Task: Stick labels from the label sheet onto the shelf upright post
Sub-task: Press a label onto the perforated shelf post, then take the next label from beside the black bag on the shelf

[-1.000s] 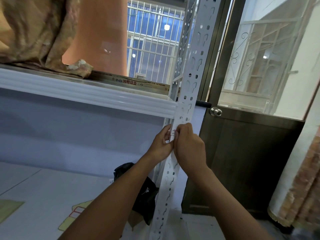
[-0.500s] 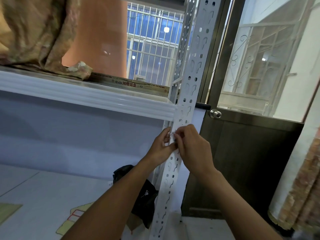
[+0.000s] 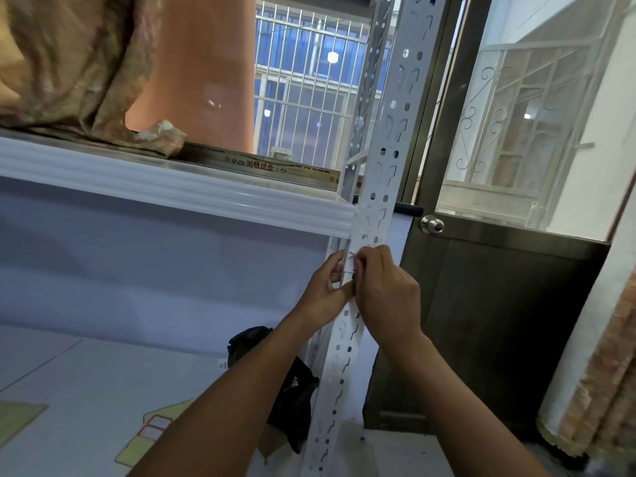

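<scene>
Head view, looking up along the shelf upright post (image 3: 385, 187), a white perforated steel angle running from the bottom of the frame to the top, leaning slightly right. Both hands meet on the post just below the shelf beam (image 3: 179, 187).

Left hand (image 3: 325, 290): fingers curled, thumb and fingertips pressed against the post's left edge. Right hand (image 3: 387, 290): closed in a pinch, fingertips at the post face. Between the two sets of fingertips sits a small white label (image 3: 350, 262) with faint red marks, lying against the post; cannot tell whether it is fully stuck down. Both hands are gripping or pressing the label at the post.

Label sheet (image 3: 151, 432): pale yellow-green with red-outlined rectangles, lying flat on the lower white shelf board (image 3: 69, 380), well apart from the hands, partly hidden by the left forearm.

Room: crumpled tan cloth (image 3: 69, 63) on the upper shelf, with a long printed carton (image 3: 275, 166) behind it. Orange-red wall (image 3: 199, 70) beyond. Barred window (image 3: 309, 80) showing blue light and a round lamp. Right of the post, a dark door (image 3: 499, 321) with a metal knob (image 3: 432, 224) and a glazed upper panel with scrolled ironwork. Black bag (image 3: 292, 390) low beside the post. A curtain edge (image 3: 599, 373) at far right.
</scene>
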